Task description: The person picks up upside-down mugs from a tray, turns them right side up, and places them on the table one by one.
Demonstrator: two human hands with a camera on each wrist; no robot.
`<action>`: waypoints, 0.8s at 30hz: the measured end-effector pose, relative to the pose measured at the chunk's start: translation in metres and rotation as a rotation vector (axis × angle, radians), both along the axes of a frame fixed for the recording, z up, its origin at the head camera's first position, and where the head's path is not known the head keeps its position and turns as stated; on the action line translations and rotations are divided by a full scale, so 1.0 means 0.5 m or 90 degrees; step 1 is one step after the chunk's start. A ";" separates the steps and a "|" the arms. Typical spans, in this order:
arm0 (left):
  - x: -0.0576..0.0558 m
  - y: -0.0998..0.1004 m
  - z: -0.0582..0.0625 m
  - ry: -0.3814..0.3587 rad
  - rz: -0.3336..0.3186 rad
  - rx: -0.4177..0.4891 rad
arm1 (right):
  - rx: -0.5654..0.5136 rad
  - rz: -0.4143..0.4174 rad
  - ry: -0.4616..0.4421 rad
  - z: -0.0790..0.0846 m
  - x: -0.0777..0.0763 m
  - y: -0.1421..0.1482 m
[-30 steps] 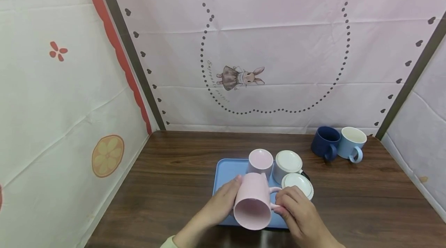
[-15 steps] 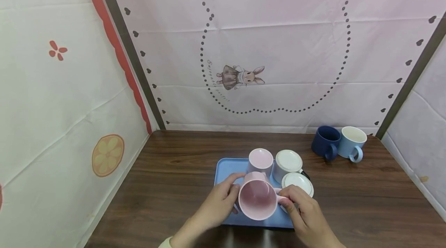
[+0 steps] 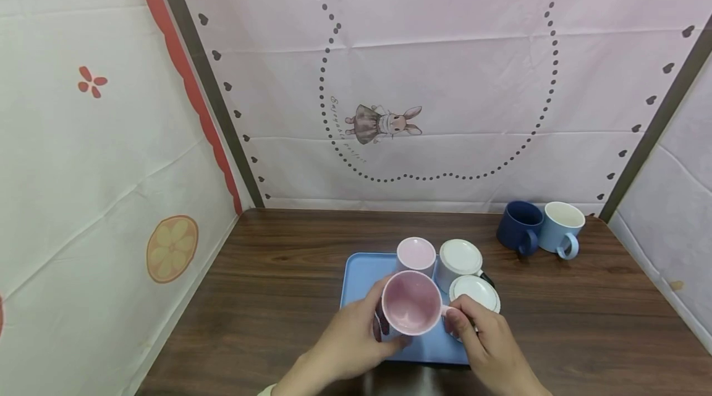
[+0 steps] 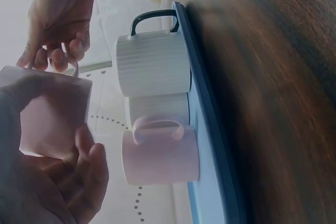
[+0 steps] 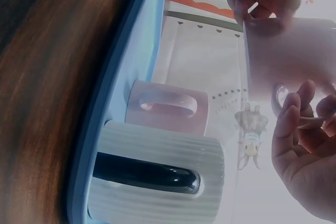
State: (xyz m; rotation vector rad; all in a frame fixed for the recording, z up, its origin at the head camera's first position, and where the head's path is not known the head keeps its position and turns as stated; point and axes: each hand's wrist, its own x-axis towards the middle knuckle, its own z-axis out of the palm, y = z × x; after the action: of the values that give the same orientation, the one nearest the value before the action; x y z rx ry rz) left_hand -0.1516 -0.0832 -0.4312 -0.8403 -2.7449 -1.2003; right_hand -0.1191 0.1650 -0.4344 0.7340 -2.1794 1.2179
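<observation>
A pink mug (image 3: pixel 411 303) is held over the front of a blue tray (image 3: pixel 351 278), its mouth facing up toward the head camera. My left hand (image 3: pixel 353 331) grips the mug's body from the left, thumb at the near side. At the right, the fingers of my right hand (image 3: pixel 484 337) pinch its handle. The right wrist view shows these fingers curled at the handle loop. Behind the held mug, a second pink mug (image 3: pixel 416 252) stands bottom up on the tray. Beside it are two white mugs, one farther back (image 3: pixel 460 255) and one nearer (image 3: pixel 476 293), both bottom up.
A dark blue mug (image 3: pixel 518 229) and a light blue mug (image 3: pixel 562 229) stand mouth up at the back right of the wooden table (image 3: pixel 272 285). Printed cloth walls (image 3: pixel 456 87) enclose the table at the back and sides. A white ribbed mug (image 5: pixel 157 182) has a black handle.
The held pink mug has turned from mouth toward the person to mouth up, rising slightly in view. My left hand has shifted round its body; my right hand keeps the handle.
</observation>
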 end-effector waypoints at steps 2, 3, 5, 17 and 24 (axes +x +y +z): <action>0.002 0.002 0.001 -0.012 0.006 -0.001 | -0.007 0.014 -0.012 0.002 0.000 -0.001; 0.002 0.003 0.001 -0.017 0.009 0.000 | -0.007 0.020 -0.024 0.004 0.000 -0.002; 0.003 0.004 0.001 -0.023 0.014 0.004 | -0.005 0.027 -0.046 0.008 0.001 -0.002; 0.003 0.002 0.003 -0.070 0.018 -0.004 | -0.013 0.039 -0.186 0.028 0.010 -0.003; 0.001 0.000 -0.002 -0.083 -0.001 0.019 | -0.019 0.034 -0.214 0.036 0.014 -0.009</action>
State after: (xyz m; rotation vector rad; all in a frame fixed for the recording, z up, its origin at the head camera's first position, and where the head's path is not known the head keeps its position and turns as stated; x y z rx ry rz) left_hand -0.1513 -0.0830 -0.4321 -0.7881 -2.8195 -1.3380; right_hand -0.1122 0.1607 -0.4163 0.6136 -2.4137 1.4881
